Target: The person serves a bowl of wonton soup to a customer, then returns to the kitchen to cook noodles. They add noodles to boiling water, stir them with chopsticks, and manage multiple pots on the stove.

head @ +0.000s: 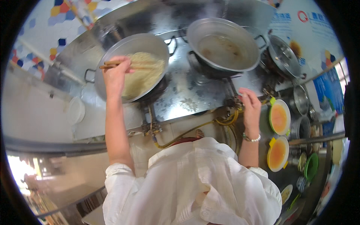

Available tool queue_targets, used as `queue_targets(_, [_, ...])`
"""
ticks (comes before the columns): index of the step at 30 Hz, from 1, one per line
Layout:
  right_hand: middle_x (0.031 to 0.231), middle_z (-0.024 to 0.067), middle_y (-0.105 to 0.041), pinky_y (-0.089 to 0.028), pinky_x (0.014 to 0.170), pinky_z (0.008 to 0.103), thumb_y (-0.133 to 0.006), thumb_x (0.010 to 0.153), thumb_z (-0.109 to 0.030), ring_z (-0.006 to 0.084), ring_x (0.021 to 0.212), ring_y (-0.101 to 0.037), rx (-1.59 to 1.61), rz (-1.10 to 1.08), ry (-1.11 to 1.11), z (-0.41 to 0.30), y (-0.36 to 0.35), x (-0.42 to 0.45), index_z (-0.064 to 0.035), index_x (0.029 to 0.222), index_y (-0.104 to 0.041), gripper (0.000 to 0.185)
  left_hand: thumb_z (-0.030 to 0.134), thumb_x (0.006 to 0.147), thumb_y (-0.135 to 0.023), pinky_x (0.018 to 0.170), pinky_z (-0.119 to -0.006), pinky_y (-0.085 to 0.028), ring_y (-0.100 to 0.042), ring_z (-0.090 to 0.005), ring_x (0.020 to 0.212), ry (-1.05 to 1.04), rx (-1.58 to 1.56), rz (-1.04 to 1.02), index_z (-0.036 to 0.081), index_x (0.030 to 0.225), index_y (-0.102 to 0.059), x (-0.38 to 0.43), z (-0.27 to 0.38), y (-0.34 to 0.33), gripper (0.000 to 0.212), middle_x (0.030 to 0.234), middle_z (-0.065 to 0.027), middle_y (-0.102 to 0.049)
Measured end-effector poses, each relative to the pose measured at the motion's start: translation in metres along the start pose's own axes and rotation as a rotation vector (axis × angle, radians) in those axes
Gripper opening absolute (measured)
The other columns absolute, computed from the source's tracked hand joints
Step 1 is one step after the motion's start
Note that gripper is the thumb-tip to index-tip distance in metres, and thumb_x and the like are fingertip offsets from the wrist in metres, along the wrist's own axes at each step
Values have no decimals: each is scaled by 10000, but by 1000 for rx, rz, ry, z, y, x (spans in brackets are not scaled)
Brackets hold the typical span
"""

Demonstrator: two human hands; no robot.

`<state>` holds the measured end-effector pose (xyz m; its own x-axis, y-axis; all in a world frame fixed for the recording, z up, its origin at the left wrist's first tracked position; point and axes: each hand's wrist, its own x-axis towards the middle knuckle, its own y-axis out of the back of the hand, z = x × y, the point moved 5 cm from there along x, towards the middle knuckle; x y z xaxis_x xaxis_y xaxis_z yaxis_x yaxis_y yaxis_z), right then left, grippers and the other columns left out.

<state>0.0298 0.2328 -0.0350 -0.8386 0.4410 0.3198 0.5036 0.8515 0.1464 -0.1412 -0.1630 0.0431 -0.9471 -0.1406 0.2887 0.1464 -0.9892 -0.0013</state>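
My left hand [119, 66] is shut on a pair of long wooden chopsticks [109, 65] above a large metal pot on the left. The chopsticks reach across pale noodles [146, 60] in cloudy liquid; their far ends are blurred. My right hand [250, 101] hangs in the air in front of the stove, fingers loosely bent, with nothing seen in it. A beaded bracelet [251, 137] is on that wrist. Beyond this hand stands a second large metal pot [194, 31] holding murky liquid.
A smaller metal pan [282, 56] stands far right. Two bowls of orange liquid, one green-handled [279, 117] and one yellow-handled [278, 154], sit on the right counter near metal bowls and a green basket [311, 167]. A yellow gas hose [187, 135] runs below the stove's front edge.
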Motion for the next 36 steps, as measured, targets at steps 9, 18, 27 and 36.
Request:
queue_targets(9, [952,44,-587,-416,703,221,-531,860,-84,99,802,-529,-9,35,23,-6,7,-7,-24,928,-623,129,52,808,-549,592,-253,-488,-574,-129,661,-65,392,-37,-21,868,-613,30,-76,34,114,793,-74,-609])
queue_targets(18, [962,56,-563,-443,772,242,-529,851,-100,121,878,-548,107,148,-156,21,53,6,29,1111,-515,290,69,811,-545,628,-254,-466,-567,-125,652,-241,621,-1,-12,849,-593,54,-68,58,101,723,-67,-601])
queue_targets(27, [1281,262,-358,-449,880,411,-423,893,-128,341,1072,-501,896,398,-427,123,151,164,33,1341,-148,550,6,747,-583,502,-252,-505,-546,-150,637,109,497,162,-17,827,-550,31,-62,67,90,789,-83,-540])
queue_targets(36, [1020,227,-541,-426,868,428,-370,920,-216,323,962,-535,1500,271,-490,193,188,256,74,972,-451,305,26,764,-579,595,-272,-517,-578,-179,676,22,318,315,-27,875,-544,-32,17,10,128,821,-104,-555])
